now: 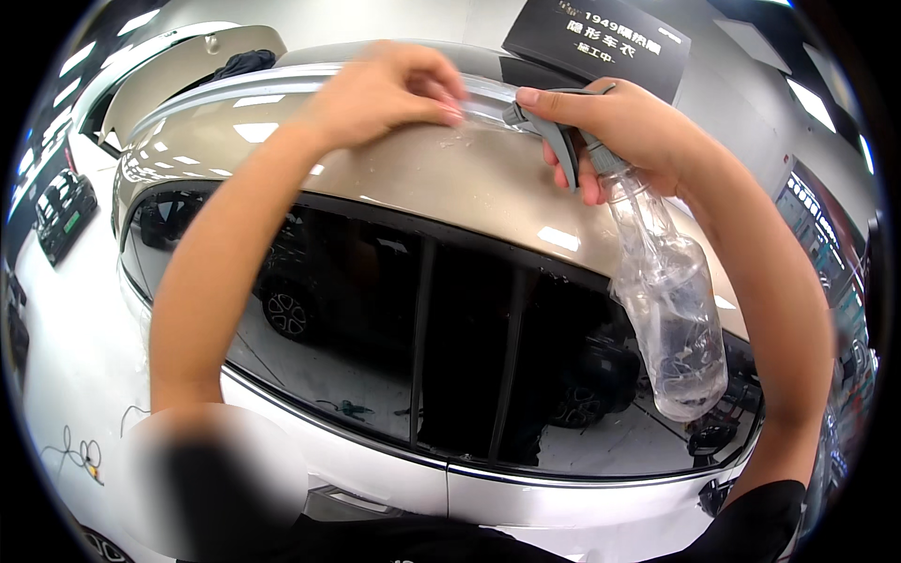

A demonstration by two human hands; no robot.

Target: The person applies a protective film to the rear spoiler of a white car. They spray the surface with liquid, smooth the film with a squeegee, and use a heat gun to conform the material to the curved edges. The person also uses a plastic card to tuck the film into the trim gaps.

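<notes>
My right hand [629,122] grips the neck of a clear plastic spray bottle [685,328] with a grey trigger head. The bottle hangs over the side windows with clear liquid inside, its nozzle aimed left toward my other hand. Slightly blurred, my left hand [389,98] is at the roof edge of a beige car [404,169], thumb and fingers drawn together in a pinch. Whatever lies between those fingertips is too small or too clear to make out. Wet drops dot the beige paint below them.
Dark side windows [469,328] stretch along the car above its white-looking door [375,469]. At the back stands a black sign board [596,47]. An open tailgate [178,70] rises at the far left. A thin cable [80,455] lies on the pale floor at left.
</notes>
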